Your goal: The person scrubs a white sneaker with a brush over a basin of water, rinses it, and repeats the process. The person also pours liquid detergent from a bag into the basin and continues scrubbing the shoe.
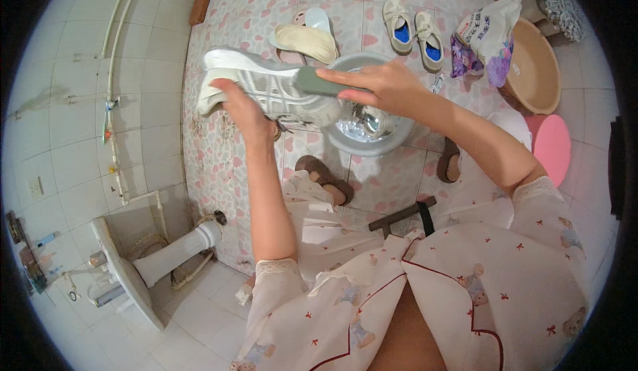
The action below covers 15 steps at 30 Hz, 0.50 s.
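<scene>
My left hand [245, 109] grips a white and grey sneaker [279, 89] by its heel end, thumb over the upper. The shoe lies on its side in the air, toe to the right. In my right hand [386, 87] is a green-grey scrubbing brush [321, 82], pressed against the shoe near the sole edge toward the toe. Its bristles are hidden. Beneath and to the right stands a grey basin [341, 144] on the floor. A second wet shoe [379, 123] rests inside it among water and suds, partly covered by my right hand.
Behind the basin lie insoles [304, 42] and a pair of beige canvas shoes [412, 34]. A plastic bag [481, 47] leans by a tan tub [536, 67] at right, above a pink round object [551, 147]. A pedestal washbasin [134, 271] stands left, near wall pipes [110, 87].
</scene>
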Each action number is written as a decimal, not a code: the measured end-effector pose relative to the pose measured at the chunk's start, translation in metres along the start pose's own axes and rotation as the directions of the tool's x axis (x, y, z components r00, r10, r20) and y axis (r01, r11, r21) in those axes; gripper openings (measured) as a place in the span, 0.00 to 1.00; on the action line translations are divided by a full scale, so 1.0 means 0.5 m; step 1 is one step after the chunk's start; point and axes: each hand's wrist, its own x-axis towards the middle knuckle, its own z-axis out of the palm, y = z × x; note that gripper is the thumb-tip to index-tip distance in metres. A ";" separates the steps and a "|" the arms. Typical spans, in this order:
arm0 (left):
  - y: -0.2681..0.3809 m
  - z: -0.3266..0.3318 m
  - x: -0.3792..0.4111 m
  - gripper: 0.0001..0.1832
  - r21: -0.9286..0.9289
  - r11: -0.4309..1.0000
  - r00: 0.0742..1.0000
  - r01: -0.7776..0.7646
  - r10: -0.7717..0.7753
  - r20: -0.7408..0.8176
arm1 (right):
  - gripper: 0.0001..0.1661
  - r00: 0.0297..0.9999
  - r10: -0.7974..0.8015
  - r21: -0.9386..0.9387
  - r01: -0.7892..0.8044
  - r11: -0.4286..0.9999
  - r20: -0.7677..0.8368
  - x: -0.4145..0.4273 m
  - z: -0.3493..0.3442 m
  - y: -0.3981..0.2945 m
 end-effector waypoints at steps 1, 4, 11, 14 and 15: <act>0.003 -0.008 0.003 0.44 -0.017 1.000 1.000 0.009 -0.009 0.029 | 0.29 0.998 0.016 -0.052 -0.012 0.999 0.064 -0.010 0.006 0.001; 0.013 -0.009 -0.008 0.43 -0.139 0.987 0.994 0.081 -0.070 0.084 | 0.29 0.999 0.052 0.082 -0.050 0.995 -0.017 -0.013 0.022 -0.009; -0.078 0.010 -0.027 0.42 0.042 0.987 0.973 0.156 -0.161 0.163 | 0.28 0.977 0.213 0.267 -0.211 0.940 0.020 0.107 -0.013 -0.033; -0.084 0.041 -0.033 0.40 -0.036 0.985 0.973 0.172 -0.164 0.162 | 0.32 0.932 0.315 0.579 -0.159 0.800 -0.179 0.125 0.007 0.022; -0.086 0.042 -0.030 0.40 -0.087 0.980 0.974 0.179 -0.165 0.155 | 0.34 0.911 0.359 0.554 -0.195 0.809 -0.203 0.118 0.013 0.052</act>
